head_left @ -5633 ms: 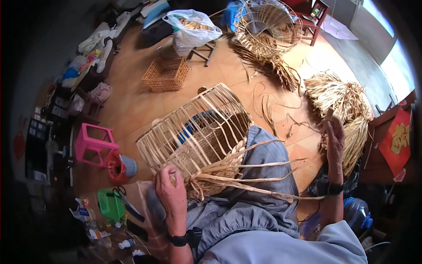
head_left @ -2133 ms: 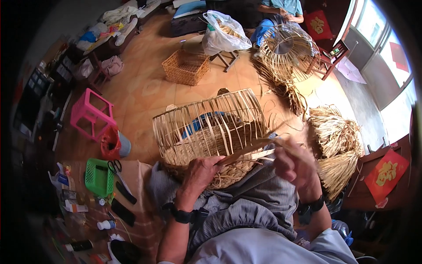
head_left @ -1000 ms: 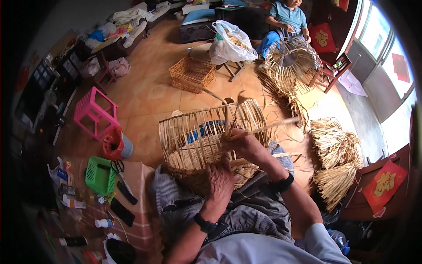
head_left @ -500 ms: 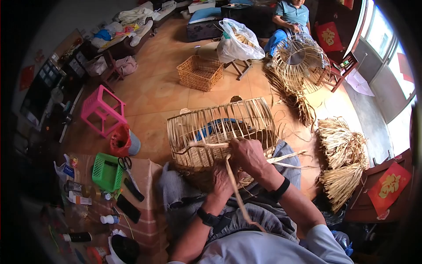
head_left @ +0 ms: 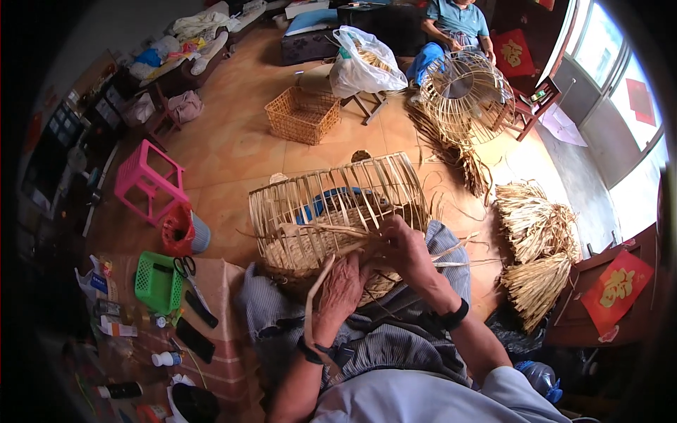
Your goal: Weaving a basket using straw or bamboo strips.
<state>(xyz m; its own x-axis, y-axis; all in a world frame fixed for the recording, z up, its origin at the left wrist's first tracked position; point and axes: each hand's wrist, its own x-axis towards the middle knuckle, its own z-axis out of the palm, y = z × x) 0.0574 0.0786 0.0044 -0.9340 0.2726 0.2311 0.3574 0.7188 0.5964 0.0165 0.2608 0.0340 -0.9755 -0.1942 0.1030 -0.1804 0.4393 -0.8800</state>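
Observation:
A half-woven basket point(head_left: 278, 204) of thin upright ribs and a tightly woven lower part lies tilted across my lap. My left hand point(head_left: 343, 283) is curled against its near edge, its fingertips partly hidden. Just right of it, my right hand point(head_left: 405, 247) has thumb and fingers pinched together on a pale dried plant strip at the weaving. A long strip point(head_left: 308, 310) loops over the left hand and hangs past the wrist. Loose strip ends point(head_left: 455, 262) stick out right of the right hand. Something blue point(head_left: 335, 199) shows through the ribs.
A low table point(head_left: 224, 310) at left bears a green basket point(head_left: 158, 282), scissors point(head_left: 185, 266) and bottles. Beyond are a pink stool point(head_left: 150, 182), a red-lined bin point(head_left: 185, 229) and a wicker basket point(head_left: 303, 116). Straw bundles point(head_left: 536, 240) lie right; another person point(head_left: 458, 25) holds a round frame point(head_left: 469, 92).
The long strip has swung left, from hanging between my arms to lying over my left wrist. My right hand has lifted slightly and its fingers have pinched. The whole view has shifted a little.

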